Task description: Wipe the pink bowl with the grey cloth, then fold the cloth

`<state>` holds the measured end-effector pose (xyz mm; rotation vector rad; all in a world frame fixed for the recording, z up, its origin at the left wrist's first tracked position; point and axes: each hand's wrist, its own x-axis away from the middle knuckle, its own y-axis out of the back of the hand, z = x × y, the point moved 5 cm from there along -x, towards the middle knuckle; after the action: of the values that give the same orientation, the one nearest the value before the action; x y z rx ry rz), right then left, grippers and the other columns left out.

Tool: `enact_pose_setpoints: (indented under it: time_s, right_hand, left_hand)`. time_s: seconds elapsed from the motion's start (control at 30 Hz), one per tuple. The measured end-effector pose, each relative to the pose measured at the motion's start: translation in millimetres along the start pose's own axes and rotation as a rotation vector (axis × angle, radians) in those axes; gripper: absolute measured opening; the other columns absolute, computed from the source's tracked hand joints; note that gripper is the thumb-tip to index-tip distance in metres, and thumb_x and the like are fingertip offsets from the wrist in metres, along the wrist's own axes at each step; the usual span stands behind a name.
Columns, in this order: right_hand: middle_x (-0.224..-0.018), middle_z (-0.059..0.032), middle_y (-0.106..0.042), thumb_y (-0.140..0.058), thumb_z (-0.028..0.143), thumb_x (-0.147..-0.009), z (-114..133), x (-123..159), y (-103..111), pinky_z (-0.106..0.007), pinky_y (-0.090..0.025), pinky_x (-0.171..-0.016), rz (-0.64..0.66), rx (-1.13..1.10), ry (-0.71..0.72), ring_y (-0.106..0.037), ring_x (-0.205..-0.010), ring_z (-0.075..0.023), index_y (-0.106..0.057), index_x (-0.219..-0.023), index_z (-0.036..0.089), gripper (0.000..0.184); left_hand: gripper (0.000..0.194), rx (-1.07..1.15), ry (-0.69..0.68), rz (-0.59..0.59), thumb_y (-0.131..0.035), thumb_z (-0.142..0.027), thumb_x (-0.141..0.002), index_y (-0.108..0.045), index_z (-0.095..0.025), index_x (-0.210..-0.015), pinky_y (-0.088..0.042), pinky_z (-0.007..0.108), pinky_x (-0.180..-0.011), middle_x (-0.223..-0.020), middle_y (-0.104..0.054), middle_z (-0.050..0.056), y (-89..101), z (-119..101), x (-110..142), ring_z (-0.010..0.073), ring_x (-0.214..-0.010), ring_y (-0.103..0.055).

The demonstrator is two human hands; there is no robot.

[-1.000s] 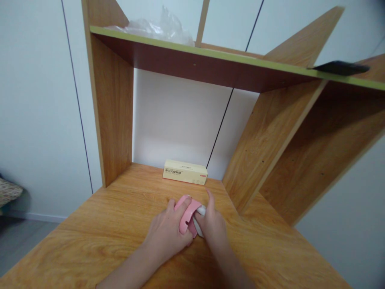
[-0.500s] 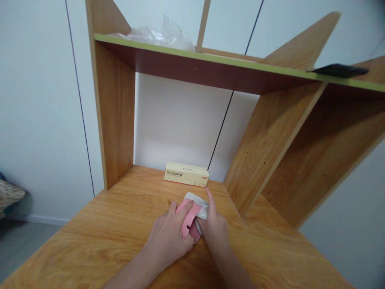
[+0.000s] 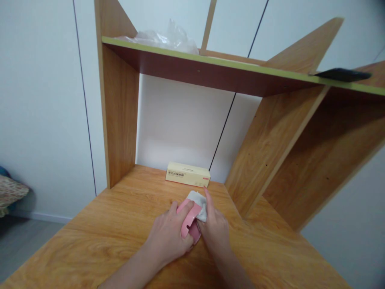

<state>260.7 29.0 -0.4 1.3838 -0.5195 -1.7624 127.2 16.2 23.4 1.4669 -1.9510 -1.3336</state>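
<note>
Resting on wood-grain desktop: cream box, toward back. Lying on green-edged shelf above: crumpled clear plastic, dark flat object.

The left hand held a pink curved piece, hollow and notched along its near edge. The right hand held a whitish cloth against its far and right sides, one finger pointing forward. Both hands were over the wood-grained worktop. Beyond them, near the worktop's back, lay a long cream box with dark lettering and a small red mark. Above ran a green-edged shelf, bearing a crumpled clear plastic bag at left and a flat black object at right. Patterned fabric showed at the far left, above the grey floor.
</note>
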Motion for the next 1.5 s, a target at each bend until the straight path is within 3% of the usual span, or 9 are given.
enact_pose_setpoints:
  time_s: [0.13, 0.27, 0.43, 0.6, 0.8, 0.9, 1.13, 1.27, 1.5]
  right_hand:
    - [-0.072, -0.0100, -0.066, -0.049, 0.041, -0.076, -17, 0, -8, -0.029, -0.042, -0.054, 0.182, 0.036, -0.271, -0.063, -0.065, -0.0259, -0.023, -0.136, 0.012, 0.071]
    - [-0.086, -0.0124, -0.066, -0.050, 0.036, -0.075, -20, 3, -19, -0.030, -0.043, -0.061, 0.265, -0.161, -0.290, -0.063, -0.076, -0.0259, -0.023, -0.136, 0.013, 0.070]
    - [-0.088, -0.0069, -0.067, -0.048, 0.023, -0.073, -20, 8, -26, -0.028, -0.046, -0.063, 0.187, -0.416, -0.222, -0.063, -0.072, -0.0203, -0.022, -0.136, 0.017, 0.069]
    - [-0.098, -0.0098, -0.064, -0.044, 0.030, -0.077, -32, 9, -25, -0.031, -0.048, -0.073, 0.056, -0.481, -0.376, -0.062, -0.085, -0.0214, -0.020, -0.136, 0.013, 0.067]
    - [-0.117, -0.0135, -0.054, -0.048, 0.034, -0.074, -35, 8, -39, -0.031, -0.047, -0.079, 0.030, -0.729, -0.436, -0.058, -0.098, -0.0207, -0.017, -0.136, 0.011, 0.073]
    - [-0.115, -0.0144, -0.056, -0.052, 0.031, -0.071, -30, 8, -35, -0.031, -0.048, -0.077, 0.037, -0.650, -0.425, -0.060, -0.092, -0.0216, -0.016, -0.136, 0.010, 0.078]
    - [-0.065, -0.0012, -0.064, -0.053, 0.035, -0.073, -17, 0, 7, -0.028, -0.044, -0.053, 0.024, -0.093, -0.350, -0.062, -0.057, -0.0217, -0.021, -0.137, 0.018, 0.073]
    - [-0.078, -0.0051, -0.067, -0.053, 0.035, -0.075, -12, -2, 10, -0.027, -0.045, -0.060, 0.010, -0.052, -0.207, -0.063, -0.068, -0.0223, -0.016, -0.138, 0.015, 0.076]
    - [-0.086, -0.0091, -0.067, -0.049, 0.040, -0.076, -20, 2, -19, -0.027, -0.042, -0.057, 0.304, -0.023, -0.382, -0.064, -0.075, -0.0244, -0.015, -0.138, 0.015, 0.074]
  left_hand:
    - [0.052, 0.005, -0.008, 0.005, -0.048, -0.028, -0.071, -0.042, -0.034, -0.122, -0.042, 0.033, -0.073, -0.103, -0.054, 0.005, -2.7, 1, -2, 0.0246, -0.084, -0.057]
    - [0.053, -0.043, -0.060, 0.011, -0.050, -0.032, -0.072, -0.042, -0.033, -0.124, -0.042, 0.034, -0.073, -0.105, -0.053, 0.007, -2.6, 2, -2, 0.0255, -0.086, -0.057]
    - [0.056, -0.108, -0.056, 0.006, -0.046, -0.037, -0.076, -0.034, -0.032, -0.131, -0.041, 0.035, -0.079, -0.105, -0.053, 0.007, 0.7, 14, -2, 0.0251, -0.092, -0.056]
    - [0.075, 0.065, 0.064, -0.084, -0.047, -0.050, -0.076, -0.013, -0.026, -0.138, -0.040, 0.038, -0.084, -0.125, -0.043, 0.011, -7.6, 31, -4, 0.0288, -0.104, -0.051]
    - [0.075, 0.407, -0.069, -0.183, -0.053, -0.030, -0.075, -0.013, -0.019, -0.137, -0.034, 0.034, -0.097, -0.138, -0.033, 0.011, -25.0, 26, -2, 0.0230, -0.121, -0.038]
    - [0.071, 0.416, -0.021, -0.200, -0.056, -0.027, -0.071, -0.022, -0.020, -0.134, -0.037, 0.033, -0.094, -0.131, -0.042, 0.009, -23.5, 32, -3, 0.0227, -0.114, -0.046]
    - [0.074, 0.323, 0.073, -0.153, -0.063, -0.036, -0.063, -0.034, -0.024, -0.129, -0.043, 0.036, -0.083, -0.112, -0.059, 0.007, -9.6, 33, -4, 0.0266, -0.095, -0.058]
    - [0.073, 0.318, 0.038, -0.136, -0.063, -0.035, -0.061, -0.036, -0.024, -0.128, -0.042, 0.034, -0.085, -0.116, -0.057, 0.006, -9.3, 29, -5, 0.0253, -0.098, -0.057]
    - [0.065, 0.281, 0.046, -0.135, -0.058, -0.027, -0.063, -0.040, -0.024, -0.125, -0.041, 0.032, -0.087, -0.116, -0.057, 0.004, -9.1, 32, -7, 0.0229, -0.101, -0.055]
